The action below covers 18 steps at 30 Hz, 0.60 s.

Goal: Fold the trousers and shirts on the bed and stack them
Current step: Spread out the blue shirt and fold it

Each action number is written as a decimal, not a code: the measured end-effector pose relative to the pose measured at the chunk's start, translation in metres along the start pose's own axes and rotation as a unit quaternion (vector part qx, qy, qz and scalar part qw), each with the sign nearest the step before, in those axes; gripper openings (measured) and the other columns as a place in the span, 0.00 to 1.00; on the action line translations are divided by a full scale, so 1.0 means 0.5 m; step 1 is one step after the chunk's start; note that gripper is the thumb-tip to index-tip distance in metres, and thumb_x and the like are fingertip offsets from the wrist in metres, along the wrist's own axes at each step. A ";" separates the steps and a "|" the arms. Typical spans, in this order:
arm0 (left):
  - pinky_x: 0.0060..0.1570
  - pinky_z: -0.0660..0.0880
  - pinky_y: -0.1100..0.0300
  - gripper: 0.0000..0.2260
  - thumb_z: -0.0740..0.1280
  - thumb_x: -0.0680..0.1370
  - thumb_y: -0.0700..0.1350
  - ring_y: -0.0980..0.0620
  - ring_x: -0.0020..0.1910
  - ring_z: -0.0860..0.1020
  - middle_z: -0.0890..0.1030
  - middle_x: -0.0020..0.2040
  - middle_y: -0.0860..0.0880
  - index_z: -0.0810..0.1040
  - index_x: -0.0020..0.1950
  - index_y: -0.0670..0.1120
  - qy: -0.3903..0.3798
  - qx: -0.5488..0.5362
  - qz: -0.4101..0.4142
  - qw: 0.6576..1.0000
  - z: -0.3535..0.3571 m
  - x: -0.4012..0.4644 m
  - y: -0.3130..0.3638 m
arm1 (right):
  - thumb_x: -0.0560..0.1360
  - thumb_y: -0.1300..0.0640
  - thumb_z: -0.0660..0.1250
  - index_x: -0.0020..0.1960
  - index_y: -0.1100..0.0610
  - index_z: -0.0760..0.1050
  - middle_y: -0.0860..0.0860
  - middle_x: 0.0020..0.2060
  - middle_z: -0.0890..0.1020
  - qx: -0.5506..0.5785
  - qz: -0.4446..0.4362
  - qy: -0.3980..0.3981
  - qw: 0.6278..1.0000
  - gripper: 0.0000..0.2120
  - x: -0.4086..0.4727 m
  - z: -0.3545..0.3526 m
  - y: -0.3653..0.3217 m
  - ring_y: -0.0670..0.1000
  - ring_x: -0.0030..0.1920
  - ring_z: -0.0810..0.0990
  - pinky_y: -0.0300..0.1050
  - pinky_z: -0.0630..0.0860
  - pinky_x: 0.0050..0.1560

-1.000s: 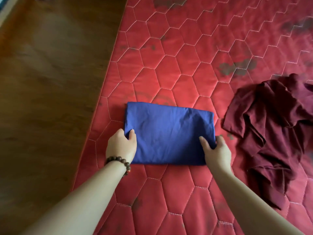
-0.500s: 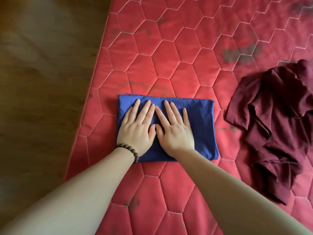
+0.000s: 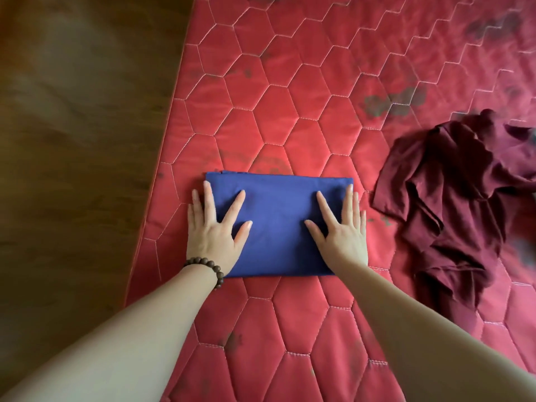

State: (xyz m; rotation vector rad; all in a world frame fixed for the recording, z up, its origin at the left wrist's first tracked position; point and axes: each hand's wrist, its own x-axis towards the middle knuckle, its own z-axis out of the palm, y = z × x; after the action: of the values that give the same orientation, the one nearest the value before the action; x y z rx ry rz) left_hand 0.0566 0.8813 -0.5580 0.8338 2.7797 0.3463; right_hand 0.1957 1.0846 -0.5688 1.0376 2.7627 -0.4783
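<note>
Hands lie flat: I see my left hand [image 3: 213, 227] and right hand [image 3: 340, 230] pressing, fingers straight and spread, on the folded blue cloth rectangle [image 3: 277, 224], each grip open and holding nothing. A brown bead bracelet [image 3: 207, 266] circles the left wrist. The blue rectangle sits near the left edge of the red quilted mattress [image 3: 290, 111], beside the wooden floor [image 3: 72, 140]; the crumpled maroon garment [image 3: 464, 198] lies apart, right. Half a second ago both hands were together at the middle; now they are at its ends.
</note>
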 end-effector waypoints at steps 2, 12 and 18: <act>0.72 0.56 0.42 0.26 0.67 0.77 0.55 0.33 0.74 0.56 0.55 0.75 0.31 0.66 0.74 0.54 0.009 -0.025 -0.024 0.999 -0.007 -0.014 -0.004 | 0.76 0.34 0.56 0.75 0.35 0.52 0.55 0.78 0.40 0.029 0.037 0.020 0.999 0.30 -0.018 0.001 -0.009 0.55 0.77 0.41 0.51 0.43 0.76; 0.54 0.66 0.64 0.26 0.75 0.71 0.49 0.44 0.50 0.77 0.69 0.53 0.47 0.74 0.68 0.55 -0.072 -0.215 -0.082 0.970 -0.039 -0.053 0.005 | 0.72 0.41 0.70 0.72 0.37 0.62 0.49 0.52 0.64 0.182 0.186 -0.014 0.965 0.31 -0.108 -0.014 -0.016 0.54 0.46 0.74 0.44 0.70 0.46; 0.52 0.65 0.65 0.27 0.76 0.70 0.49 0.46 0.57 0.76 0.73 0.58 0.48 0.75 0.68 0.49 -0.134 -0.211 -0.049 0.967 -0.061 -0.145 0.050 | 0.73 0.49 0.70 0.72 0.46 0.67 0.51 0.59 0.71 0.220 0.187 -0.043 0.957 0.29 -0.221 -0.046 0.054 0.55 0.59 0.75 0.43 0.68 0.53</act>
State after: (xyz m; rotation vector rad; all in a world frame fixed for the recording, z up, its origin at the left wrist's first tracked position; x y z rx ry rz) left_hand 0.1203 0.8558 -0.5120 0.5868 2.3615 0.7170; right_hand 0.2956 1.0437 -0.5261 1.5470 2.3476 -1.0726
